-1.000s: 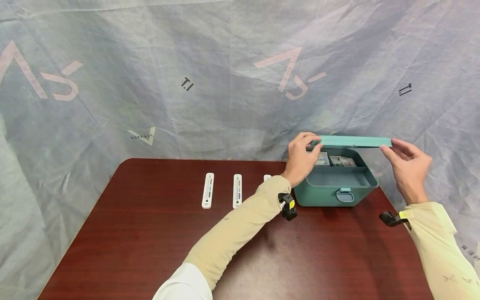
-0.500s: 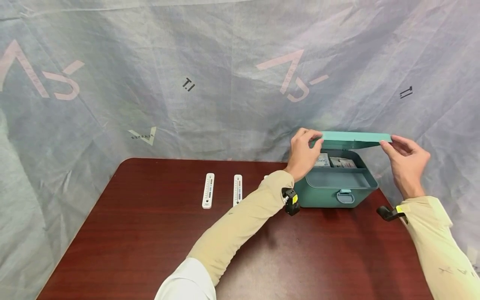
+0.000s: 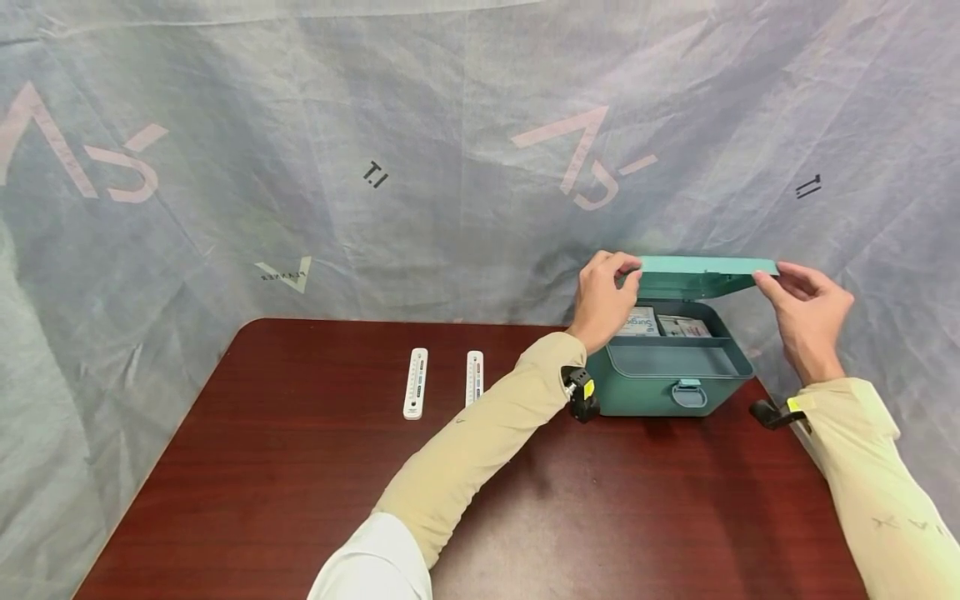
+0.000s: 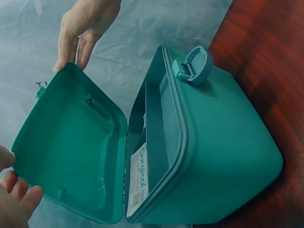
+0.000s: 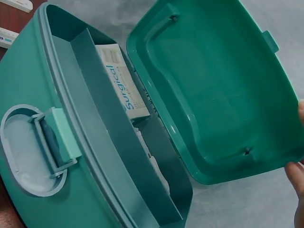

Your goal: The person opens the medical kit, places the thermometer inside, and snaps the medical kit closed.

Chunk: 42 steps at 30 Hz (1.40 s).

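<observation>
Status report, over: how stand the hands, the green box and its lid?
Left hand and right hand pinch the lid at its corners. Green box open, carton inside. No obstruction seen between lid and box.

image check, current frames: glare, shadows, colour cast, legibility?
Head: pale glare on the near part of the table, soft shadow in front of the box, fine print on the thermometers too small to read. Left wrist: teal cast, even over the curtain. Right wrist: light streaks on the lid, "Surgical" readable on the carton.
</observation>
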Each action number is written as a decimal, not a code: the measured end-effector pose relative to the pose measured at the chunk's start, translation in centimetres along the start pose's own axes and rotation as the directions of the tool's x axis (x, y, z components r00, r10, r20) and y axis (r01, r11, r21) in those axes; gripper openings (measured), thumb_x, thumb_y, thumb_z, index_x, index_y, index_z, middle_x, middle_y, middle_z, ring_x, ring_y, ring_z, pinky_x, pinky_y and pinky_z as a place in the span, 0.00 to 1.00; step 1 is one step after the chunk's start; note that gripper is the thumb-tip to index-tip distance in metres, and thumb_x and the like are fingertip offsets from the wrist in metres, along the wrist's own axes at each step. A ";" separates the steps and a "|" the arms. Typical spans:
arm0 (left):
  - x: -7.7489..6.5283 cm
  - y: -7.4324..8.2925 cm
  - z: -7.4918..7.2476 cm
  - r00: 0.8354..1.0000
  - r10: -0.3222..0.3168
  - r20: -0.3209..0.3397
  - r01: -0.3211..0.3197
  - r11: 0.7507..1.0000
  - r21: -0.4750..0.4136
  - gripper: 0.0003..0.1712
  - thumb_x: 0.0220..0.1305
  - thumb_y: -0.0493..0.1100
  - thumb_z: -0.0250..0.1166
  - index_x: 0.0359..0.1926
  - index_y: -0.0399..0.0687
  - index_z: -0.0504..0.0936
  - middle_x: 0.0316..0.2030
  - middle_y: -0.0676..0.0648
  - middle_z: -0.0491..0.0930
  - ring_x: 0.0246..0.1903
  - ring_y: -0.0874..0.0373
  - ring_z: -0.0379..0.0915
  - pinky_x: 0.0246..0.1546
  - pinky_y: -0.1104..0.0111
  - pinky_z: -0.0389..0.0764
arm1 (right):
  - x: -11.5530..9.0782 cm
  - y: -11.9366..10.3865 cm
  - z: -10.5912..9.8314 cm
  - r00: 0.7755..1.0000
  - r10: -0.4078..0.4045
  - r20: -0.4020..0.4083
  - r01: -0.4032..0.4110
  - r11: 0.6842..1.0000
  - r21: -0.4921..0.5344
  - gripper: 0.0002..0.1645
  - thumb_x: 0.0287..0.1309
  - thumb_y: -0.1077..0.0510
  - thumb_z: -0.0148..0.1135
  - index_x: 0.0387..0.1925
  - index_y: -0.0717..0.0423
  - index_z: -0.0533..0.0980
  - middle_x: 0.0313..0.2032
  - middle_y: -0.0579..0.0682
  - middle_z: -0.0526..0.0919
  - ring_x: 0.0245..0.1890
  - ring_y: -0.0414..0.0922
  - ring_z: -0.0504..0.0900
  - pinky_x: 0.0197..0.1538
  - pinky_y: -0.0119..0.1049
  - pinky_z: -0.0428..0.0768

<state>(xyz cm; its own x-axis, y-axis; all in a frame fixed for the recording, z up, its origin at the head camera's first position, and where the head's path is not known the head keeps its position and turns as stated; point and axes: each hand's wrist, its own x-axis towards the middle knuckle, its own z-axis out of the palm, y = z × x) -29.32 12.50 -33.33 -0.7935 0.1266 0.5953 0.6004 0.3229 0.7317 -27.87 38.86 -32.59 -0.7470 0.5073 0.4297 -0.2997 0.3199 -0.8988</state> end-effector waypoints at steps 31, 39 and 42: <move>1.7 0.0 -1.4 0.997 -0.037 0.066 0.035 0.999 0.026 0.15 0.69 0.41 0.56 0.53 0.47 0.79 0.47 0.48 0.73 0.43 0.61 0.69 0.39 0.78 0.70 | 0.9 -1.7 2.0 1.000 -0.007 0.002 0.007 0.951 -0.309 0.26 0.49 0.44 0.70 0.51 0.46 0.81 0.41 0.36 0.76 0.39 0.28 0.73 0.41 0.24 0.70; 2.1 -0.1 -1.7 0.994 -0.049 0.100 0.042 0.997 0.069 0.17 0.70 0.40 0.54 0.57 0.49 0.76 0.50 0.46 0.72 0.44 0.57 0.70 0.38 0.76 0.69 | 1.2 -2.2 2.7 1.000 0.019 -0.005 -0.019 0.933 -0.359 0.28 0.51 0.42 0.67 0.53 0.47 0.79 0.41 0.35 0.74 0.43 0.30 0.73 0.46 0.27 0.67; 2.3 0.0 -1.8 0.988 -0.069 0.138 0.055 0.993 0.108 0.20 0.70 0.39 0.53 0.61 0.52 0.73 0.52 0.46 0.70 0.38 0.59 0.68 0.33 0.74 0.69 | 1.4 -2.3 3.0 0.999 0.042 0.002 -0.039 0.929 -0.369 0.29 0.53 0.42 0.65 0.56 0.46 0.77 0.47 0.38 0.72 0.48 0.34 0.75 0.47 0.27 0.71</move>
<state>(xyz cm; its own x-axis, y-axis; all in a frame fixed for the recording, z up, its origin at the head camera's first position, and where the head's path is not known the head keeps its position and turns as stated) -30.98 11.11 -31.40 -0.8394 0.2320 0.4915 0.5418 0.4288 0.7228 -29.95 36.44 -30.21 -0.7600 0.5191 0.3911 -0.0303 0.5728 -0.8191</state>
